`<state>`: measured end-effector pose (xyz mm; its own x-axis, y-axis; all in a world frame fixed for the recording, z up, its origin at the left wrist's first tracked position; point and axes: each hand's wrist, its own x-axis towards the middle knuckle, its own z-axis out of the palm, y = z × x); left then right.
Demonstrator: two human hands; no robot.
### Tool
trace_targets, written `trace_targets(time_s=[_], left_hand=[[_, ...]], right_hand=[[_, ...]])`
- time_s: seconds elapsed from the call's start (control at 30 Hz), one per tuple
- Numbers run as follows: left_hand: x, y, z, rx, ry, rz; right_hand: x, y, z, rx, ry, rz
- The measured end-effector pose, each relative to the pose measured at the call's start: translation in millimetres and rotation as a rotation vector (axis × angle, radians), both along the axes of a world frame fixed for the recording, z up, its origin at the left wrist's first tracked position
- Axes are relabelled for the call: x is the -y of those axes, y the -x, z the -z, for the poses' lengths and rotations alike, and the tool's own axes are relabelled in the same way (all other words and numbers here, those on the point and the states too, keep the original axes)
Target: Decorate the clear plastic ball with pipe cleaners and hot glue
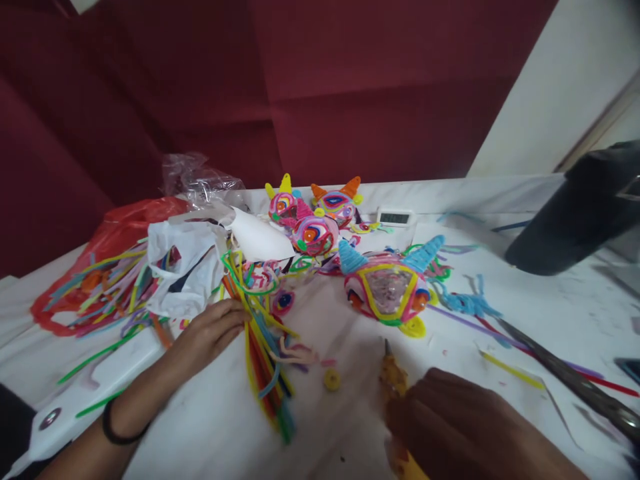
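My left hand has its fingers curled against a bundle of coloured pipe cleaners, gripping it at its left side; the fingertips are partly hidden. My right hand, blurred, is wrapped round a yellow-orange glue gun whose dark nozzle points away from me. Beyond the nozzle sits a colourful pipe-cleaner mask-like head with blue horns and a clear, yellow-edged panel. A small yellow coiled disc lies between my hands. Pink curled pieces rest beside the bundle.
Several similar horned heads stand at the back near a white digital display. A red plastic bag with loose pipe cleaners lies left. Scissors, a blue twisted piece and a black cylinder are right.
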<state>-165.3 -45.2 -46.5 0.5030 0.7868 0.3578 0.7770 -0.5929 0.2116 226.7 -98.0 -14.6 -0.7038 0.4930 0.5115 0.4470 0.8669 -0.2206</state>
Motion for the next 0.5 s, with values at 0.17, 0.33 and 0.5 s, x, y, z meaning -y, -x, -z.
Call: trace_targets(time_s=[0.17, 0.33, 0.5], left_hand=[[-13.1, -3.0, -1.8, -0.093, -0.026, 0.093], [-30.9, -6.4, -0.5, -0.064, 0.007, 0.064], [-51.2, -3.1, 5.6, -0.041, 0.043, 0.022]], right_hand=[[1.3, 46.1, -6.6, 0.167, 0.220, -0.016], [-3.7, 91.9, 1.6, 0.298, 0.383, 0.131], [-19.6, 125.9, 0.9, 0.452, 0.413, 0.291]])
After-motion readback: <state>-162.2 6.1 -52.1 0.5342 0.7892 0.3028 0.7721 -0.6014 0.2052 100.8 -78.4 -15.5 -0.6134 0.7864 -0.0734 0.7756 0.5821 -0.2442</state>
